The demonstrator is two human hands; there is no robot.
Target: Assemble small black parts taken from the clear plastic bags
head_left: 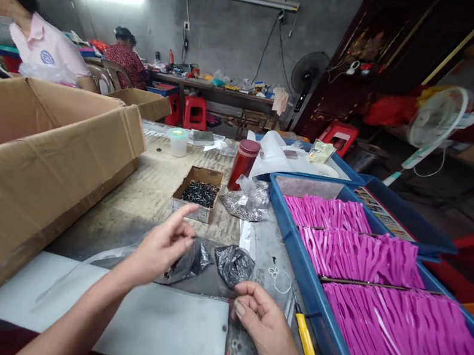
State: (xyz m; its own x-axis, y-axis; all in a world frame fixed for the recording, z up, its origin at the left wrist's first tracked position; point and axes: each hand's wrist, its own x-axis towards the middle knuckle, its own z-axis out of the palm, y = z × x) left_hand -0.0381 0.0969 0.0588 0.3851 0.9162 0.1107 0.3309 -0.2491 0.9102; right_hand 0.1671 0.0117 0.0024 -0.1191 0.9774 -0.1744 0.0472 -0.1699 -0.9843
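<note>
My left hand is raised over a dark plastic bag, index finger pointing forward and thumb apart, with nothing visible in it. Part of that bag is hidden behind the hand. Just right of it lies a second black plastic bag with its mouth rolled open. My right hand hovers at this bag's near edge, fingers loosely bent and thumb apart, holding nothing I can see. Beyond the bags stands a small cardboard box of dark, pin-like metal parts. Under my forearms lies a white foam sheet.
At right, a blue crate holds rows of purple strips; a yellow-handled screwdriver lies beside it. A large cardboard box stands left. A red jar and clear bag of small parts sit behind. Two people are beyond.
</note>
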